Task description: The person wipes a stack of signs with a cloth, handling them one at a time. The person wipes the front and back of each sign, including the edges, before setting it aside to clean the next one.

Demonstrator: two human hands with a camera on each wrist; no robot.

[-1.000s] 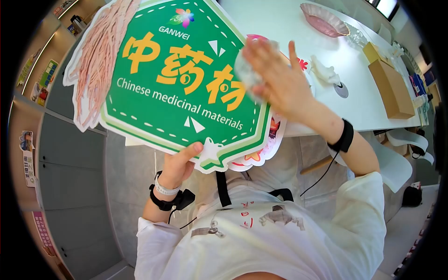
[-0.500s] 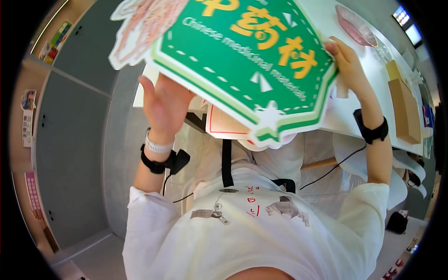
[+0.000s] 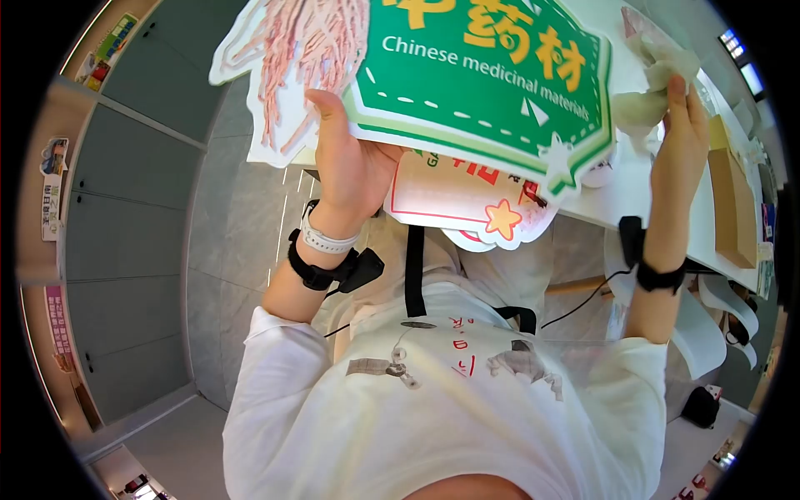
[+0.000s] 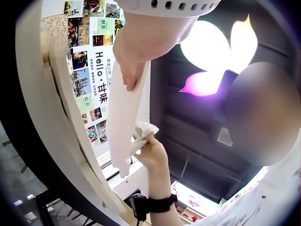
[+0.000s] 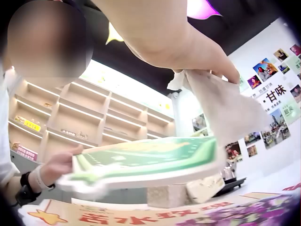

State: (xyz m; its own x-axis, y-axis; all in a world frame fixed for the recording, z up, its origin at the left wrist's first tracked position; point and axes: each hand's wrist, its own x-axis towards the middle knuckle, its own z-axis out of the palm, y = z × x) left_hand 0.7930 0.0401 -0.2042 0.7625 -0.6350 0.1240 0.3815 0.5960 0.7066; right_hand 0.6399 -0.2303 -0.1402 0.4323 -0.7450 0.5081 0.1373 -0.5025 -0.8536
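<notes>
Brace the green sign (image 3: 479,104), tilted over the lower sign (image 3: 450,200) by the worktop (image 3: 612,202), between left hand (image 3: 348,171) thumb and fingers, closed to its thickness; bunch the cloth (image 3: 658,67) pinched in the right hand's (image 3: 679,162) near-closed fingers so nothing trails.

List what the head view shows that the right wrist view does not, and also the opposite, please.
Only the head view: readable English words on the green sign, white chairs and the shirt's print.

Only the right wrist view: photos on the wall and a purple light overhead.

Both: the green sign in the left hand, the cloth in the right hand's grip, and the red-lettered sign with its star.
</notes>
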